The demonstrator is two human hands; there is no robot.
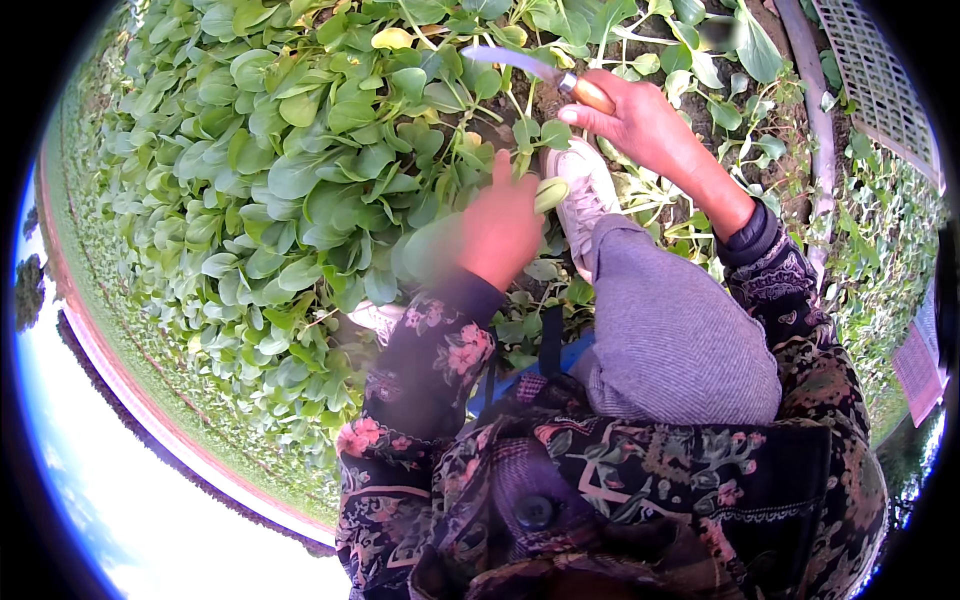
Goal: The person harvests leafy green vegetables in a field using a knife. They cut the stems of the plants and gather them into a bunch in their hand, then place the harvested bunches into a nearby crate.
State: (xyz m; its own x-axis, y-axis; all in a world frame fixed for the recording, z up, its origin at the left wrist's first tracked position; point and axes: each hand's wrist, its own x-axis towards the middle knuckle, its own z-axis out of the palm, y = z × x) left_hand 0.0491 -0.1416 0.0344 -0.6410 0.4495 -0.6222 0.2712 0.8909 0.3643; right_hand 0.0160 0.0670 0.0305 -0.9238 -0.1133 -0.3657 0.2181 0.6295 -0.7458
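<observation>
My right hand (pixel 637 124) grips the wooden handle (pixel 592 95) of a knife with a curved blade (pixel 514 60). The blade points left, over the leaves of the growing greens. Lower and to the left, my left hand (pixel 504 225) is blurred, with one finger stretched forward. It is closed around a cut leafy green that looks like bok choy. Its pale stem end (pixel 552 193) sticks out on the right of the hand, and its blurred leaves (pixel 429 247) spread on the left. Dense leafy greens (pixel 300 165) stand rooted just beyond the left hand.
A white shoe (pixel 581 187) stands on the soil beside the hands, and the other shoe (pixel 379 319) is partly among leaves. A long pipe or hose (pixel 819 142) runs along the right. A lattice-sided plastic crate (pixel 877 82) lies at upper right; a pinkish crate-like object (pixel 919 375) is lower.
</observation>
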